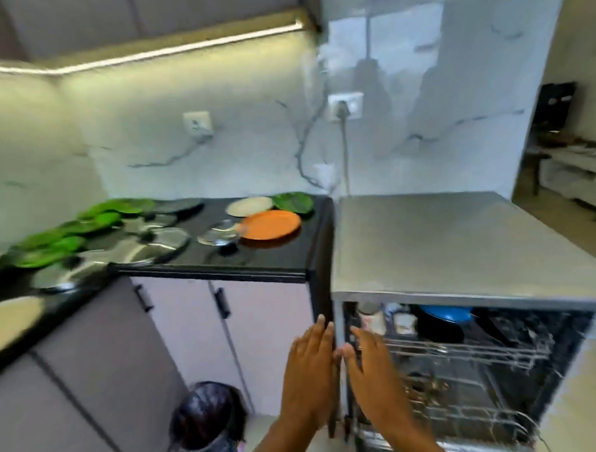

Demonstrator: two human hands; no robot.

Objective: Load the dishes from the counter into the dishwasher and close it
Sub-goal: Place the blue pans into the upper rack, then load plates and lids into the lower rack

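Down at six o'clock of the view, both hands sit side by side at the left front edge of the open dishwasher (pixel 459 244). The left hand (pixel 310 364) is flat, fingers straight and together, against the dark cabinet end beside the machine. The right hand (pixel 369 365) is flat too, fingers slightly spread, at the left end of the upper rack (pixel 463 350). Neither holds anything; blur hides whether the right fingers touch the wire.

That rack carries cups (pixel 372 319) at its left and a blue bowl (pixel 446 313) over a black pan (pixel 438 329). The lower rack (pixel 465 419), at five o'clock, looks mostly bare, though it is smeared.

The dishes to load lie on the black worktop (pixel 291 260), from nine round to twelve o'clock. An orange plate (pixel 271 224) touches a clear glass dish (pixel 221 236), with a white plate (pixel 249 206) behind and green leaf plates (pixel 294 203) beside it. Steel plates (pixel 155 246) overlap further left.

The likely trouble:
- Lifting the orange plate carelessly could knock the glass dish touching it.
- The overlapping steel plates could slide if one is pulled from under another.
- The upper rack is already crowded, so plates forced in there may clash.
- Shutting the machine with a rack not fully home would jam it.
- The bin (pixel 209 421) stands by the feet, in the path between worktop and machine.
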